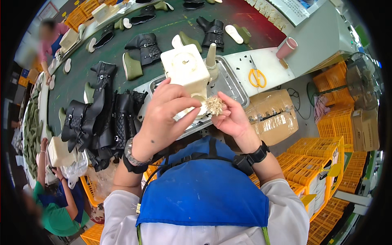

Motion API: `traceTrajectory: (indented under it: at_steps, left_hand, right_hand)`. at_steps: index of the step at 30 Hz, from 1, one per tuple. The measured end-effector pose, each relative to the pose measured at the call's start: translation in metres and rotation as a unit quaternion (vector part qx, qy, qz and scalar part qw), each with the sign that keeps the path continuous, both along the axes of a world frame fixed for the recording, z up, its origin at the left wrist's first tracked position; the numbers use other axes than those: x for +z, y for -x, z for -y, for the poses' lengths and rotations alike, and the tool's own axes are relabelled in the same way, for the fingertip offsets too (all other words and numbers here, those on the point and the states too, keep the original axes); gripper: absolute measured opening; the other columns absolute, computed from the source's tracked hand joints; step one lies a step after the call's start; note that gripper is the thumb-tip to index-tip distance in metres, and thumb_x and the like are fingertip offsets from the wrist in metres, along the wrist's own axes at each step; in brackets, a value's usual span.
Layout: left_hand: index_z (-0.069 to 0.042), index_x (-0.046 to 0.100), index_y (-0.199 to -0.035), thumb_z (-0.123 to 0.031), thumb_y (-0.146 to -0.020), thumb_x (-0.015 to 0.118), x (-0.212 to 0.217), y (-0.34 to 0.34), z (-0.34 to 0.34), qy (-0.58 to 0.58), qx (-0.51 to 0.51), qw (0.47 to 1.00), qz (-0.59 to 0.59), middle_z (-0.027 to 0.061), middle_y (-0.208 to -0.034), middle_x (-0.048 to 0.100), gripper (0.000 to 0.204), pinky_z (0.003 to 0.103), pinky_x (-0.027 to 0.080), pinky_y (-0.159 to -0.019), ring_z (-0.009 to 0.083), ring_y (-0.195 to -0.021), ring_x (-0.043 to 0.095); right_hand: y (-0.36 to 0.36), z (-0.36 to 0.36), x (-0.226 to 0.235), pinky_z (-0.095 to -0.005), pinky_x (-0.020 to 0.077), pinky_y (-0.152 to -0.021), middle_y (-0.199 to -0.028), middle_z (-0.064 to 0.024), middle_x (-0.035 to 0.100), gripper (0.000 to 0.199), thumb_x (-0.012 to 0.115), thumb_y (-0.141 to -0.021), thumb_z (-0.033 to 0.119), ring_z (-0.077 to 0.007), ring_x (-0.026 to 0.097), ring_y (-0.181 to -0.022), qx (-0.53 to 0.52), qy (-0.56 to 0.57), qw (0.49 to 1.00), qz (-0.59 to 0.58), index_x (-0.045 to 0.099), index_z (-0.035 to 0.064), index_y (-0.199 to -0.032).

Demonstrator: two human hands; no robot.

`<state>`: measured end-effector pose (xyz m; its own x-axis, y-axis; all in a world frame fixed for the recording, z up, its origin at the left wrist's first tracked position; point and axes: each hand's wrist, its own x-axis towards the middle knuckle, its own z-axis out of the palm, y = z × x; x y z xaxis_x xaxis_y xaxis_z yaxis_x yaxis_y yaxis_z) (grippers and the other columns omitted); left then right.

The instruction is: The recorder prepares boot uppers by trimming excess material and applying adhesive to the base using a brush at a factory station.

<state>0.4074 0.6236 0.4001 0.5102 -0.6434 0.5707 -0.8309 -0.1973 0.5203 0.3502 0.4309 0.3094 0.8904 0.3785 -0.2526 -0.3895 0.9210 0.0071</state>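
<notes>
My right hand (232,116) grips a brush (214,106) whose frayed, pale bristles point up beside the thumb; its handle is hidden. Close to the bristles, my left hand (169,108) has thumb and forefinger drawn together in a pinch. Whatever may be between those fingertips is too small to make out. Just beyond both hands, a white blocky container (183,67) with a square top stands in a metal tray (233,77). A cream bottle (211,61) with a tapered nozzle is at its right.
Scissors (257,76) with yellow handles and a pink cup (286,47) sit at the right. Black boots (149,49) and green boot parts (131,66) cover the green belt (110,45). Orange crates (310,159) and a taped carton (272,112) stand at right. Co-workers (57,208) work at left.
</notes>
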Motion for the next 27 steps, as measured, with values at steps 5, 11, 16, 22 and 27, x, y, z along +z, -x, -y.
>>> traceTrajectory:
  at_steps: [5, 11, 16, 22, 27]
  left_hand:
    - [-0.008, 0.064, -0.077, -0.002, -0.065, 0.067, -0.002, 0.015, 0.03, -0.008, 0.014, 1.0, 0.002, 0.0017, -0.073, 0.052, 0.014, 0.044, 0.036, -0.091, 0.019, -0.075, 0.054]
    - [-0.008, 0.064, -0.077, -0.003, -0.064, 0.068, -0.013, 0.019, 0.048, -0.032, 0.05, 0.997, 0.053, 0.002, -0.071, 0.051, 0.014, 0.042, 0.036, -0.09, 0.019, -0.072, 0.053]
    - [-0.008, 0.063, -0.076, -0.004, -0.065, 0.068, -0.015, 0.017, 0.052, -0.054, 0.076, 0.993, 0.075, 0.0017, -0.07, 0.052, 0.013, 0.042, 0.036, -0.09, 0.0188, -0.072, 0.053]
    - [-0.009, 0.062, -0.073, -0.005, -0.063, 0.068, -0.015, 0.013, 0.055, -0.109, 0.081, 0.984, 0.118, 0.0001, -0.068, 0.052, 0.012, 0.042, 0.035, -0.09, 0.0179, -0.072, 0.053]
    - [-0.009, 0.059, -0.069, -0.003, -0.06, 0.067, -0.023, 0.005, 0.055, -0.1, 0.08, 0.983, 0.13, 0.0001, -0.068, 0.051, 0.014, 0.042, 0.035, -0.09, 0.0175, -0.071, 0.053]
  right_hand:
    - [0.002, 0.015, -0.003, -0.0167, 0.034, -0.044, -0.056, 0.006, 0.042, 0.021, 0.047, -0.09, 0.023, -0.0034, 0.035, -0.043, 0.009, 0.019, 1.0, 0.005, 0.054, 0.0049, -0.082]
    - [0.001, 0.026, -0.013, -0.0175, 0.0345, -0.044, -0.057, 0.004, 0.044, 0.018, 0.049, -0.09, 0.022, -0.0035, 0.036, -0.044, 0.012, 0.03, 0.999, -0.009, 0.053, 0.0061, -0.083]
    - [0.0, 0.03, -0.014, -0.0177, 0.0346, -0.045, -0.056, 0.0034, 0.045, 0.015, 0.051, -0.089, 0.021, -0.0039, 0.038, -0.045, 0.016, 0.03, 0.999, -0.02, 0.053, 0.0069, -0.083]
    - [-0.003, 0.032, -0.016, -0.0178, 0.035, -0.046, -0.057, 0.0041, 0.046, 0.013, 0.054, -0.087, 0.021, -0.0039, 0.039, -0.046, -0.021, 0.123, 0.991, -0.04, 0.053, 0.0079, -0.084]
    - [-0.008, 0.029, -0.017, -0.0179, 0.0348, -0.047, -0.056, 0.0051, 0.044, 0.013, 0.055, -0.087, 0.021, -0.0037, 0.04, -0.047, -0.03, 0.147, 0.988, -0.037, 0.053, 0.008, -0.085]
